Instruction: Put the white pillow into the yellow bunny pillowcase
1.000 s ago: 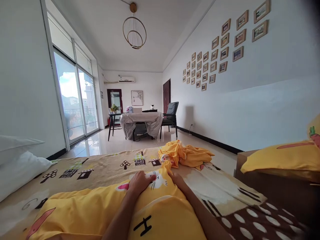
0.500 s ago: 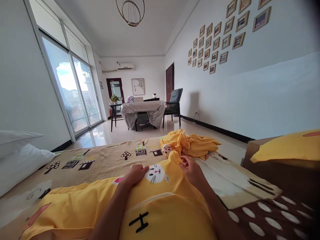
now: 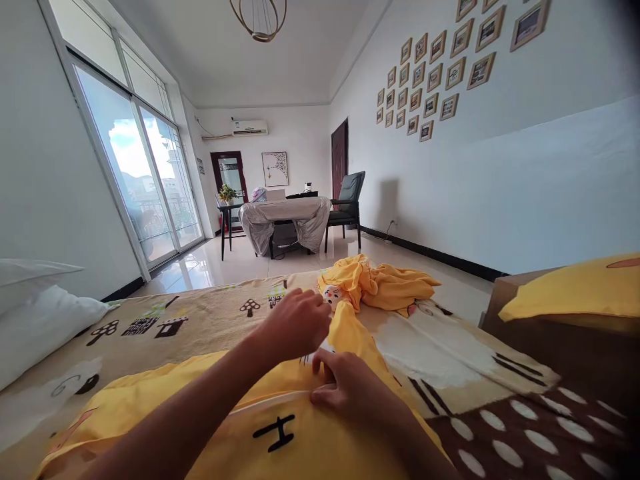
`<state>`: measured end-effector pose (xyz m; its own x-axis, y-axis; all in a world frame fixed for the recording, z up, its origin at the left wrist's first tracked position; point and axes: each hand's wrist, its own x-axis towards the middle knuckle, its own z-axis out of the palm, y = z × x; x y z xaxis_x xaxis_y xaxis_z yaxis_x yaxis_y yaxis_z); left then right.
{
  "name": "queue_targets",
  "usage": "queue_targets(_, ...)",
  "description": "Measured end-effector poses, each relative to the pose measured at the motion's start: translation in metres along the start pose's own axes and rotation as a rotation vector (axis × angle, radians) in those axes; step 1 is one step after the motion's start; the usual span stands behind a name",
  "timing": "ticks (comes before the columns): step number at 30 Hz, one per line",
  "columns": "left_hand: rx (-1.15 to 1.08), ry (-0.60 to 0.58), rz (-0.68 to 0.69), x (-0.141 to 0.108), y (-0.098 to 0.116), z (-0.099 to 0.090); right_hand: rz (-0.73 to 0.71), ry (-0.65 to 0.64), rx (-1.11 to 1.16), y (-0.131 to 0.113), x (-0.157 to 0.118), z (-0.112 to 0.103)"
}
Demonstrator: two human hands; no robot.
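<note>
A yellow pillowcase (image 3: 280, 460) with a black letter H spreads in front of me, and a pale edge crosses it above the letter. My left hand (image 3: 300, 323) is raised over its far part, fingers curled into a fist; whatever they hold is hidden. Close below, my right hand (image 3: 347, 383) rests on the cloth with bent fingers, its thumb at the pale edge, gripping the fabric there. Part of the printed white cat face shows between the hands.
A crumpled yellow cloth (image 3: 395, 287) lies beyond my hands on a patterned blanket (image 3: 210, 313). White pillows (image 3: 50, 323) are at left. Another yellow pillow (image 3: 575, 293) sits on a brown box (image 3: 540, 360) at right. A covered table (image 3: 285, 210) and a chair (image 3: 347, 207) stand farther off.
My left hand has risen from the cloth and moved right, closing into a fist. My right hand has come nearer and left, onto the pale edge. The cat face is now mostly covered.
</note>
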<state>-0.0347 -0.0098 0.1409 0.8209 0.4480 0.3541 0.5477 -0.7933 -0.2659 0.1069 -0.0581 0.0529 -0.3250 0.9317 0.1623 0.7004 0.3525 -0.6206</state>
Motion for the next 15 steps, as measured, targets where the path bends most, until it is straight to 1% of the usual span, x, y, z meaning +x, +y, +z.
queue_targets(1, 0.043, -0.048, 0.123, -0.002, 0.010, -0.003, -0.011, 0.010, 0.016, 0.002, 0.001, -0.001)
queue_targets(2, 0.061, -0.078, 0.233, -0.007, 0.020, -0.002, -0.038, 0.016, 0.024, 0.005, 0.002, -0.002)
queue_targets(3, 0.059, -0.080, 0.316, -0.015, 0.029, 0.004, -0.067, 0.010, 0.042, 0.008, 0.002, -0.003)
queue_targets(4, 0.039, -0.058, 0.377, -0.026, 0.038, 0.013, -0.088, -0.017, 0.072, 0.011, 0.003, -0.004)
queue_targets(5, 0.024, -0.001, 0.418, -0.038, 0.046, 0.025, -0.093, -0.059, 0.115, 0.014, 0.003, -0.005)
queue_targets(6, 0.033, 0.083, 0.445, -0.049, 0.052, 0.038, -0.083, -0.109, 0.162, 0.016, 0.003, -0.005)
queue_targets(8, 0.057, 0.261, 0.441, -0.069, 0.060, 0.062, -0.050, -0.203, 0.232, 0.018, 0.003, -0.005)
queue_targets(9, 0.071, 0.318, 0.423, -0.075, 0.063, 0.071, -0.036, -0.226, 0.238, 0.017, 0.003, -0.004)
queue_targets(10, 0.082, 0.345, 0.397, -0.080, 0.064, 0.077, -0.025, -0.220, 0.222, 0.016, 0.003, -0.004)
queue_targets(12, 0.103, 0.331, 0.354, -0.084, 0.066, 0.080, -0.009, -0.172, 0.176, 0.012, 0.003, -0.002)
queue_targets(15, 0.131, 0.261, 0.321, -0.092, 0.068, 0.077, -0.020, -0.141, 0.094, 0.004, 0.000, -0.003)
